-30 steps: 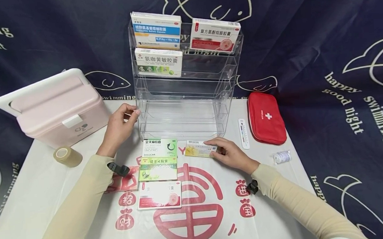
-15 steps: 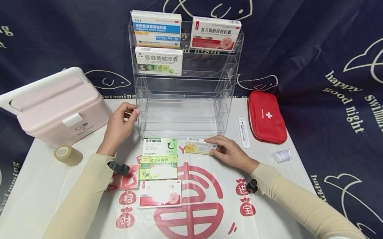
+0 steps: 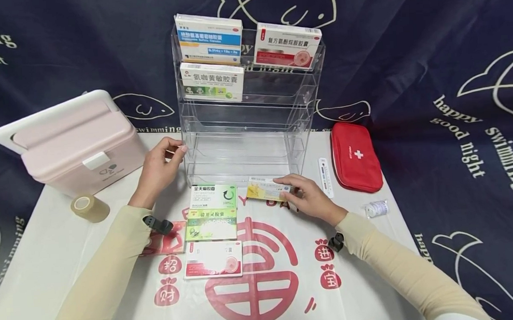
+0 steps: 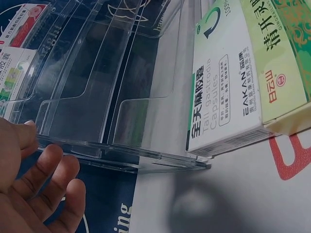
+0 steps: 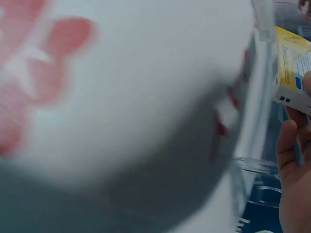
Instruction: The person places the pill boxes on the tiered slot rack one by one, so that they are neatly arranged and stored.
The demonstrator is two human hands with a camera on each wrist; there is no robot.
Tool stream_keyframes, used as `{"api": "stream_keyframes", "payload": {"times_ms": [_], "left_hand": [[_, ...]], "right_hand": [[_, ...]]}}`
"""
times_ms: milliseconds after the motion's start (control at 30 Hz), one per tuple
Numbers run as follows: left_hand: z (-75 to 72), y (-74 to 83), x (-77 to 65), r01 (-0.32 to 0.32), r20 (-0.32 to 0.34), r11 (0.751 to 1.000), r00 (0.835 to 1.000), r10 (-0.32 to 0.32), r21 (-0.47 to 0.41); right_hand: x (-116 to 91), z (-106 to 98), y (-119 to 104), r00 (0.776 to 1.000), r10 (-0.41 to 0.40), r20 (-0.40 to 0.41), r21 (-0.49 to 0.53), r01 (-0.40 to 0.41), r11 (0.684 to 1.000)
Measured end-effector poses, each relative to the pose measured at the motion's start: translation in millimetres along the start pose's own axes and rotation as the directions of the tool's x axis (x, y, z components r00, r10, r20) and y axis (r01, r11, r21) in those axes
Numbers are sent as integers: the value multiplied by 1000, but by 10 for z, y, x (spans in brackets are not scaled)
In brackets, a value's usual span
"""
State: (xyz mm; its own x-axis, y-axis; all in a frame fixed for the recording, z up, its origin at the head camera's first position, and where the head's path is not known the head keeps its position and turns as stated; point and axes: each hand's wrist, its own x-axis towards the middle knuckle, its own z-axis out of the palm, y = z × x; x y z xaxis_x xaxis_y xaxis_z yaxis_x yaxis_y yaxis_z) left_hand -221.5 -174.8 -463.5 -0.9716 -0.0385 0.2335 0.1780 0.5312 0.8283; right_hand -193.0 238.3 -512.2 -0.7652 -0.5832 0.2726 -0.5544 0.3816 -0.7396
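Observation:
My right hand [image 3: 312, 198] grips a yellow-and-white medicine box [image 3: 266, 189] by its right end, low in front of the clear tiered display rack [image 3: 247, 155]. In the right wrist view, that medicine box [image 5: 294, 68] sits between the thumb and fingers at the right edge. With curled fingers, my left hand [image 3: 159, 170] pinches the rack's left side edge. Three boxes form a column before the rack: a white-and-green one [image 3: 213, 197], a light green one [image 3: 211, 224] and a white-and-red one [image 3: 214, 260]. Three more medicine boxes [image 3: 210, 39] stand in the rack's upper tiers.
A pink medicine case [image 3: 81, 145] and a tan bandage roll [image 3: 90, 209] stand left. To the right lie a red first-aid pouch [image 3: 357, 157], a thermometer strip [image 3: 325, 177] and a small wrapped white roll [image 3: 376, 209]. A red box [image 3: 167, 239] lies partly under my left forearm.
My right hand has raised the yellow-and-white box slightly and moved it toward the rack, tilting it a little. My left hand stays in place at the rack's side.

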Motion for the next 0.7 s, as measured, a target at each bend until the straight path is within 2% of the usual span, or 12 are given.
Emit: {"api": "stream_keyframes", "payload": {"times_ms": [267,367,500,600,700], "left_hand": [[3,-8,12,-5,7,1000,1000,5,-12],[3,-7,13,-5,4,1000,1000,5,-8],[2,1,10,-3,8,1000,1000,3,-11],[5,0,6,-4,12,1000,1000,4,-10],[6,-6,3,-8,10,1000,1000,8,-8]], "right_hand": [[270,-283,-291,994,-96,-47,-27,95,995],[415,-441,-575,986,-149,-73,-56,145,988],[644,-706,-925,963,-248,-110,-100,237,966],[822,-915,-1036,938,-321,-128,-149,302,942],[997,-1115,-1142,924,-354,-142,-169,330,929]]}}
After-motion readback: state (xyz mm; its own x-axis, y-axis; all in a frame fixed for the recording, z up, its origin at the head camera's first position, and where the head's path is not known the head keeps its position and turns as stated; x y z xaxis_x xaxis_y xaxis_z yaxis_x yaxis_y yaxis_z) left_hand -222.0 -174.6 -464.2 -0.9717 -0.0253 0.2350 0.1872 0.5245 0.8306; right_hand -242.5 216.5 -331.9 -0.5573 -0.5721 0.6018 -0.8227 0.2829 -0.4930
